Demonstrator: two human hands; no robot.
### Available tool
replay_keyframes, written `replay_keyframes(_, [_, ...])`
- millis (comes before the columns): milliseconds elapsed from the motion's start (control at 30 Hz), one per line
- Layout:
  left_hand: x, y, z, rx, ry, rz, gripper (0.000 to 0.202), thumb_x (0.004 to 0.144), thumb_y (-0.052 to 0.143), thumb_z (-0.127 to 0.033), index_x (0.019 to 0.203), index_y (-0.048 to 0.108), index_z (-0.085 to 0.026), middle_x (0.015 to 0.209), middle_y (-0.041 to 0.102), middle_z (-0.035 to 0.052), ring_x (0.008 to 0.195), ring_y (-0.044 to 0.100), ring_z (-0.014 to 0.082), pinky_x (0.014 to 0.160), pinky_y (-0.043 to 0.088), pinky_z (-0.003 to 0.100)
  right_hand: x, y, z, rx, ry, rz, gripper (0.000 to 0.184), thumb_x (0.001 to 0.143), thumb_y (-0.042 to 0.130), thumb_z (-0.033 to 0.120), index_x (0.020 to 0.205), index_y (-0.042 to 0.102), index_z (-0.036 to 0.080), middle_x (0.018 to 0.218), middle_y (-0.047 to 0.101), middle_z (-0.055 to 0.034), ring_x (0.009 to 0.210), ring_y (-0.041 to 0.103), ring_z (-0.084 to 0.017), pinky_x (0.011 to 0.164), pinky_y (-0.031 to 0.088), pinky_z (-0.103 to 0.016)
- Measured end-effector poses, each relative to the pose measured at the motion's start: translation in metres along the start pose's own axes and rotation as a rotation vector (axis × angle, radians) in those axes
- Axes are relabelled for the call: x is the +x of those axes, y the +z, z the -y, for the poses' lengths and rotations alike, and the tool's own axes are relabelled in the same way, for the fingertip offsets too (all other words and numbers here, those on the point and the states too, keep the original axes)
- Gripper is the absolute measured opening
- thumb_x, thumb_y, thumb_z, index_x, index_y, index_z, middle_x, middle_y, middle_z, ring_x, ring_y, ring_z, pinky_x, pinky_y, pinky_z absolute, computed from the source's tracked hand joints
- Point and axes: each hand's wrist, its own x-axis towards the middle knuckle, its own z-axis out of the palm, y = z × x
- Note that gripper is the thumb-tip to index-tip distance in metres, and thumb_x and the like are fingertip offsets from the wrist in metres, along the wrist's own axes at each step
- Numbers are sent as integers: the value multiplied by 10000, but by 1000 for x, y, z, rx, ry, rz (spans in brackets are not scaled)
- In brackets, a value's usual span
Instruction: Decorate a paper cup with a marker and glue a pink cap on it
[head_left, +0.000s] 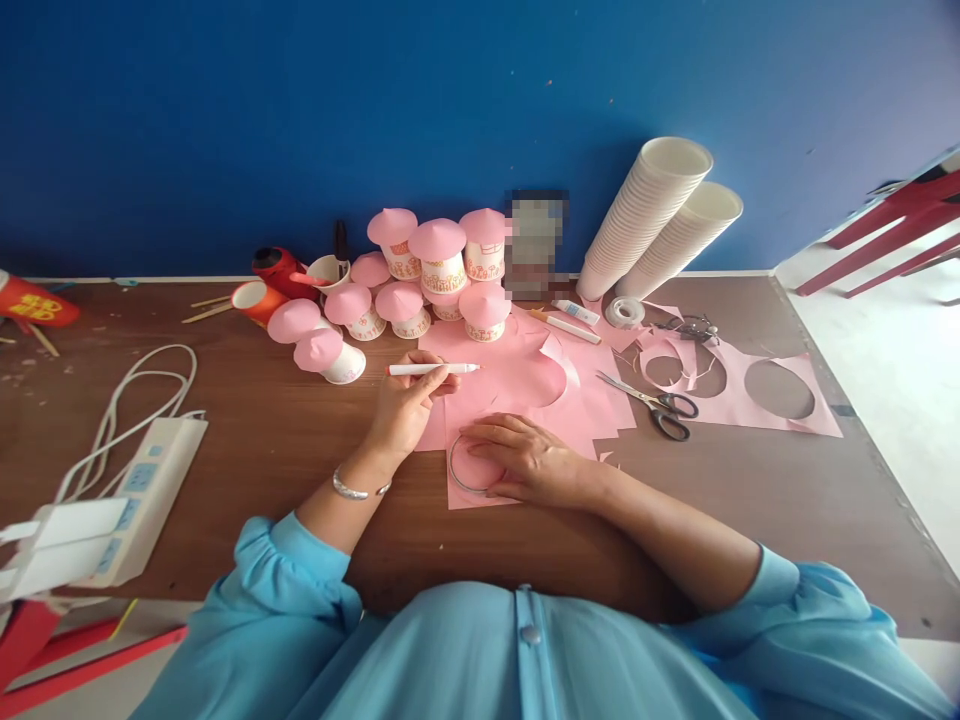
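My left hand point(415, 400) is closed around a white marker pen point(409, 370) with a red end, tip pointing right, above the pink paper point(510, 370). Nearer to me lies another pink sheet point(461, 497), with a thin metal ring point(454, 470) flat on it. The fingers and thumb of my right hand point(529, 458) span that ring and hold it against the paper, hiding its right side. Black-handled scissors point(660, 405) lie partly open to the right of the sheets. Behind my hands stand several white printed paper cups point(444, 275) with pink cone tops point(437, 240).
Two tall stacks of white cups point(645, 215) lean at the back right, beside a tape roll point(624, 312) and a glue tube point(576, 311). Pink paper with round holes point(814, 410) lies right. A power strip point(154, 490) with cables is at left. A blue wall point(300, 120) closes the back.
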Motion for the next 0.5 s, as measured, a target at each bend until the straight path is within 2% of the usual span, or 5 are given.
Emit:
replay_keyframes(133, [2,-9,3,-64,-56,16,376,750,871,-410,935,610,-213,749,712,-36,692,735,113,677,629,228,2,0,-2,30,-14,30,625,940,692,522,1479,521,255,1545,562,-69,1443,499,-286,1232,435,-484])
replay_keyframes(233, [4,-16,3,-123,-66,-23,365,735,884,-402,913,638,-200,720,718,-32,675,721,105,666,630,218,2,3,-5,27,-11,6,656,913,703,576,1464,535,263,1516,587,-66,1430,508,-291,1225,445,-466])
replay_keyframes(400, [11,-27,-10,-193,-35,-150,399,622,957,-345,852,672,-187,711,720,-28,649,693,89,636,618,190,2,7,-10,-31,-16,-21,493,972,636,537,1330,637,198,1450,638,-90,1405,514,-265,1177,484,-456])
replay_keyframes(500, [14,-35,-24,-146,71,-225,359,646,939,-370,793,664,-192,723,707,-25,647,674,87,632,615,193,0,5,-8,-57,12,-98,382,1019,589,449,1313,645,211,1461,631,-84,1414,515,-275,1175,480,-492])
